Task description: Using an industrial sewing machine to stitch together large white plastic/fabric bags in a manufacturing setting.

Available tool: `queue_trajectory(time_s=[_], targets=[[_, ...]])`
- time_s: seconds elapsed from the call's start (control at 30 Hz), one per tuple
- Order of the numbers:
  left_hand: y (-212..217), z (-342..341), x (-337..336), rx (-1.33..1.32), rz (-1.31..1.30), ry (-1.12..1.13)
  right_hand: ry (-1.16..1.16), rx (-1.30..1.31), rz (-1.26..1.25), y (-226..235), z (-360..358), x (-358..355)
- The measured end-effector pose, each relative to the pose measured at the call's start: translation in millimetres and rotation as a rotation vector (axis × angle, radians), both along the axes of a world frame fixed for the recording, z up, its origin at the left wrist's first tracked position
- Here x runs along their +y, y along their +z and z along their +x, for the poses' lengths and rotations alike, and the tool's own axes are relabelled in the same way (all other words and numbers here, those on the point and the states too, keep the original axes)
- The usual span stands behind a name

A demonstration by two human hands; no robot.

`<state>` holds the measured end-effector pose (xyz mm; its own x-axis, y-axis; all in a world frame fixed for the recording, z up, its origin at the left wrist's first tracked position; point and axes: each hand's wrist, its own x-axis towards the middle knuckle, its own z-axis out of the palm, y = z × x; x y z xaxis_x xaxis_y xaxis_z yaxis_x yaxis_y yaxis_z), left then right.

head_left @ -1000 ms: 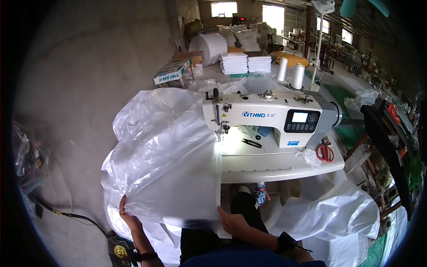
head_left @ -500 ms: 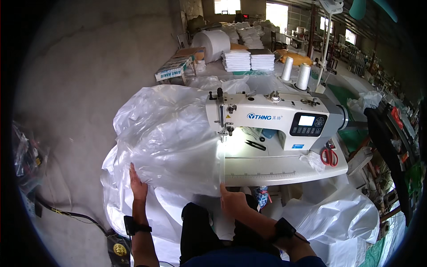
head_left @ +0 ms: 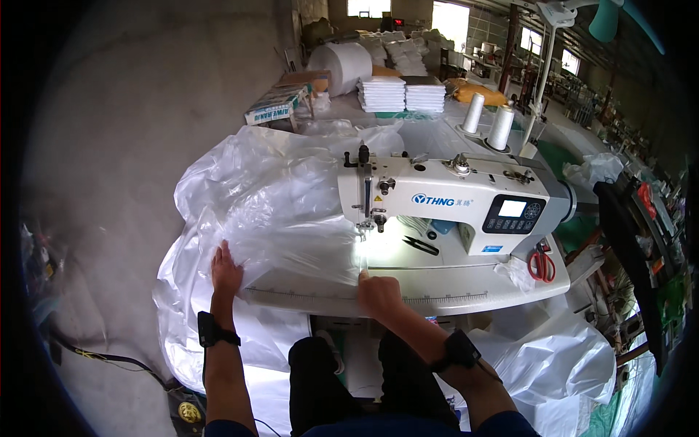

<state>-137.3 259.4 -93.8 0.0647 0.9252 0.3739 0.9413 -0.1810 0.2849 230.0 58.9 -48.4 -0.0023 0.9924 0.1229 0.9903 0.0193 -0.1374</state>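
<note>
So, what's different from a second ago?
Both hands moved forward: the right hand along the right edge of the white plastic sheet toward the needle, the left hand farther up the sheet. The sheet's near edge slid forward, uncovering more of the table's ruler. The sewing machine and red scissors stayed put.

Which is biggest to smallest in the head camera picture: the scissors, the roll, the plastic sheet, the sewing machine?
1. Plastic sheet
2. Sewing machine
3. Roll, though it's farther away
4. Scissors
</note>
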Motion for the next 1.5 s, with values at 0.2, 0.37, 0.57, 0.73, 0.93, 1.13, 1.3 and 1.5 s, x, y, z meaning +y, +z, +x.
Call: queue_trajectory(time_s=[0.2,0.37,0.57,0.73,0.93,1.13,1.3,1.5], targets=[[10.6,12.2,25.3,0.029,-0.055,-0.044,0.0,-0.026,0.03,-8.3,12.1,31.2],[30.5,2.7,53.3,0.304,-0.265,-0.07,0.053,-0.005,0.041,2.2,28.3,45.8],[63.0,-71.3,27.4,0.69,-0.323,0.036,0.204,0.282,0.214,1.7,65.3,16.3],[129.7,-14.7,-22.8,0.821,-0.507,0.218,0.219,0.338,0.322,-8.2,70.1,20.2],[109.1,158.9,-134.5,0.506,0.201,-0.965,0.2,0.315,0.297,-8.5,69.7,17.9],[58.5,224.3,-136.4,0.263,0.329,-0.947,0.194,0.347,0.228,-3.2,71.6,17.0],[66.4,247.3,-94.1,0.193,0.37,-0.779,0.217,0.359,0.324,-7.9,70.7,20.1],[47.3,282.3,-53.7,0.032,-0.097,-0.759,0.092,0.365,0.153,-8.6,69.2,29.3]])
